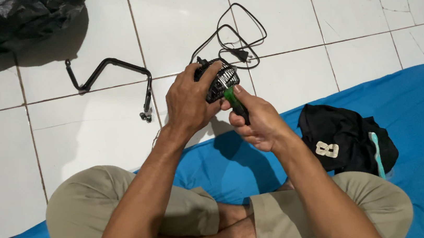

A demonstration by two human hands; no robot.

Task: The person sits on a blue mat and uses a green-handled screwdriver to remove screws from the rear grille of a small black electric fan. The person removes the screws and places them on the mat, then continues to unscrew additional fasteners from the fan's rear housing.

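My left hand (188,101) grips a small black fan with a wire grille (222,80), held up in front of me. My right hand (258,121) holds a screwdriver with a green and black handle (235,102), its tip set against the fan's grille. A black power cord with a plug (238,41) trails from the fan and lies looped on the white floor tiles behind it.
A bent black metal bracket (107,72) lies on the tiles at the left. A black plastic bag (7,20) sits at the top left. On the blue mat (421,112) at the right are a black cloth (343,139) and a teal toothbrush (377,151). My crossed legs are below.
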